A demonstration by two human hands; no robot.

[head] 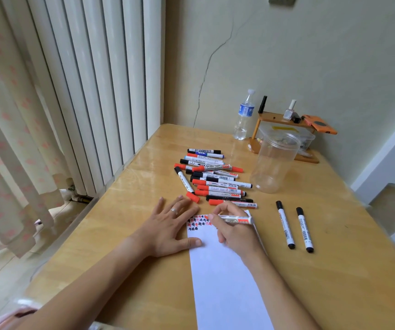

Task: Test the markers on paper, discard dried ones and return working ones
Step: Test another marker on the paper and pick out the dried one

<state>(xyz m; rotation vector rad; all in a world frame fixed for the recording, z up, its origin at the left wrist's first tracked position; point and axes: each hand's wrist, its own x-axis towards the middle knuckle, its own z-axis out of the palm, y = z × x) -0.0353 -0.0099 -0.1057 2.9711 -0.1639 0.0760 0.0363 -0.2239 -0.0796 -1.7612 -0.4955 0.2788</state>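
A white paper sheet (pixel 225 277) lies on the wooden table (pixel 125 234), with red and black test marks (pixel 197 222) along its far edge. My left hand (pixel 168 227) presses flat on the paper's left edge. My right hand (pixel 234 229) grips an uncapped red marker (pixel 235 220) with its tip at the marks. A loose red cap (pixel 193 196) lies just beyond my left fingers. A pile of several red, black and blue markers (pixel 215 179) sits behind the paper. Two black markers (pixel 295 226) lie apart to the right.
An empty clear plastic jar (pixel 275 163) stands right of the pile. Behind it are a water bottle (pixel 244 115) and a small wooden rack (pixel 284 129) holding bottles and an orange item. A radiator and a curtain are on the left; the wall is behind the table.
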